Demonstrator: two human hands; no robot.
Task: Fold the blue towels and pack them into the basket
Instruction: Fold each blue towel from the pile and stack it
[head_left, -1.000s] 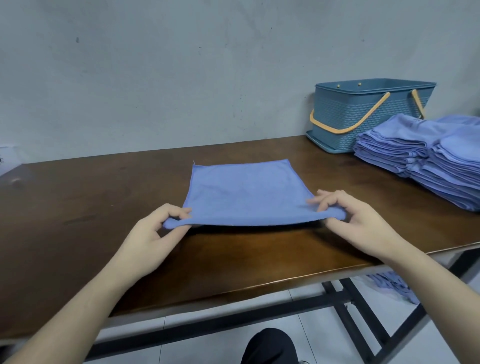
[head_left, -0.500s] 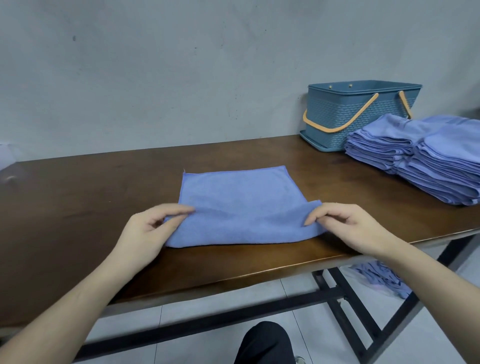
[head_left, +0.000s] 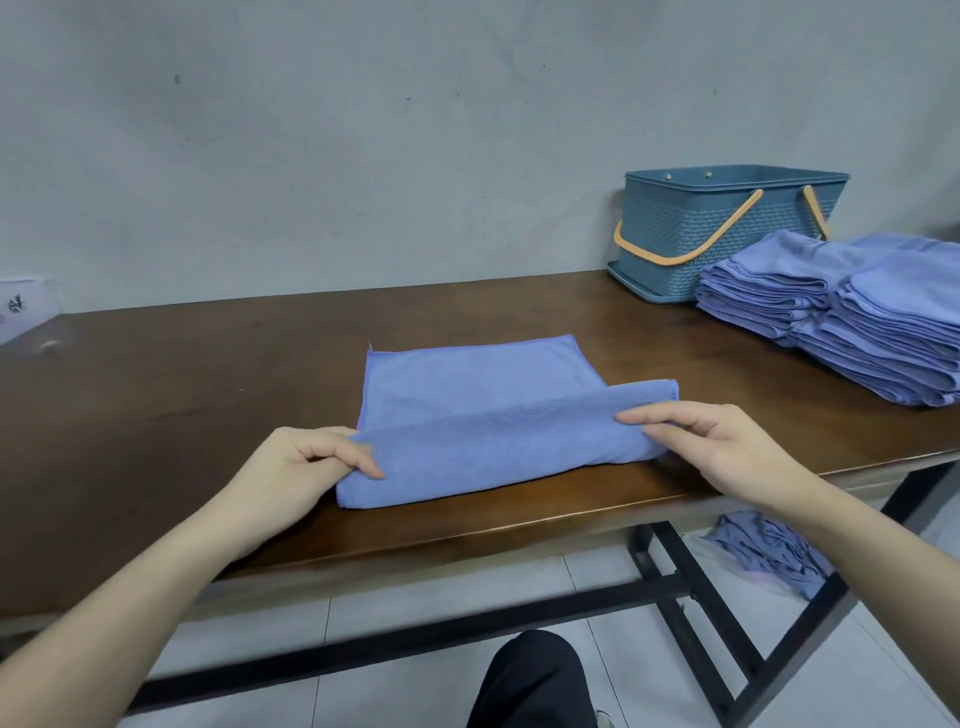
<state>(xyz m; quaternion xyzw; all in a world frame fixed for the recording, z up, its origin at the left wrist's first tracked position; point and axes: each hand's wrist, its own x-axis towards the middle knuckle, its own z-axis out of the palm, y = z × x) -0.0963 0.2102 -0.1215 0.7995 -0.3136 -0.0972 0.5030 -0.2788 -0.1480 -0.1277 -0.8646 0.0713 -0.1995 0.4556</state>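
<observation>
So the blue towel sits mid-frame on the dark wooden table, and its near edge is lifted and rolled back over itself, with the left hand pinching the lower-left corner and the right hand pinching the right end of that raised flap between thumb and fingers. Over in the upper right the teal basket with orange handles stands at the back of the table against the wall, and just in front of it, at the right edge, are two stacks of folded towels. There's also a heap of blue cloth on the floor under the table, lower right.
</observation>
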